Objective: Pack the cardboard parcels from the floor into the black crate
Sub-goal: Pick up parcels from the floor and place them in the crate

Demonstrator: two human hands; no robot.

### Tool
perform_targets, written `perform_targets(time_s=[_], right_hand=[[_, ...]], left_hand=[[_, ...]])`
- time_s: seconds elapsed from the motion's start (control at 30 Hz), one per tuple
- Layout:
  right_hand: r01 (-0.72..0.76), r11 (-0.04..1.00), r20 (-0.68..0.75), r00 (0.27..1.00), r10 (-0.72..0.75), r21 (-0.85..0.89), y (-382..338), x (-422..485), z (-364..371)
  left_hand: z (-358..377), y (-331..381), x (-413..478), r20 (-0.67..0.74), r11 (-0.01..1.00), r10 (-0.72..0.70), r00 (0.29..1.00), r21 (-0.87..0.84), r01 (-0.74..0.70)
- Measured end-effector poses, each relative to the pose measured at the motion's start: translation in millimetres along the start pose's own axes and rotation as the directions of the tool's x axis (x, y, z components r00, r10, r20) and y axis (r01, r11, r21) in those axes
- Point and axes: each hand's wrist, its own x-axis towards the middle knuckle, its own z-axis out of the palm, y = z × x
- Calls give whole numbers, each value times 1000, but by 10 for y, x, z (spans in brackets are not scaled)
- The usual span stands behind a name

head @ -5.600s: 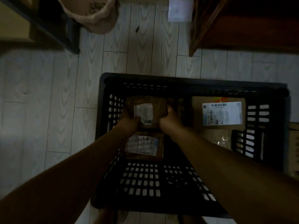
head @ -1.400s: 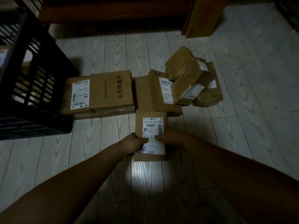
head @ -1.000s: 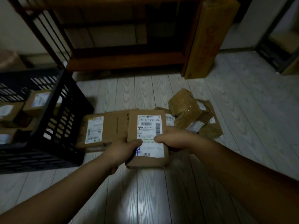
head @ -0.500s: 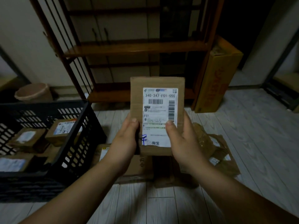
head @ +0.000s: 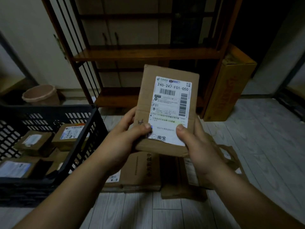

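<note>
You held one cardboard parcel (head: 166,109) upright in front of you with both hands. Your left hand (head: 125,139) gripped its lower left edge and your right hand (head: 196,142) its lower right edge. Each had its thumb pressed on the front and its fingers curled round behind. The two thumbs sat on the lower part of the parcel's one white label (head: 171,103), which faced you. The parcel was in the air, touching nothing but your hands.

To the left of your left hand, and lower, stood the one black crate (head: 49,109). Inside it three labelled parcels (head: 71,136) showed, lying close together. Beneath your hands, on the floor (head: 264,138), lay the floor parcels (head: 140,172): at least three, though your hands and arms hid part of the pile, so I cannot give an exact count.

Beyond your hands stood one wooden shelf unit (head: 148,55), with one tall carton (head: 229,90) just to its right and one bucket (head: 41,95) past the crate.
</note>
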Motion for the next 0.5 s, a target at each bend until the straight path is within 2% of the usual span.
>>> perform_targets(time_s=[0.13, 0.33, 0.43, 0.5], right_hand=[[-71, 997, -24, 997, 72, 32, 60, -55, 145], [-137, 977, -164, 973, 164, 160, -126, -51, 41], [-129, 983, -283, 945, 162, 132, -453, -61, 149], [-115, 980, -374, 912, 169, 163, -773, -31, 277]], left_hand=[[-135, 28, -39, -31, 999, -48, 998, -8, 48], [-260, 163, -256, 64, 967, -253, 965, 38, 251], [-189, 331, -312, -163, 953, -299, 940, -109, 284], [-64, 547, -369, -236, 920, -342, 910, -280, 273]])
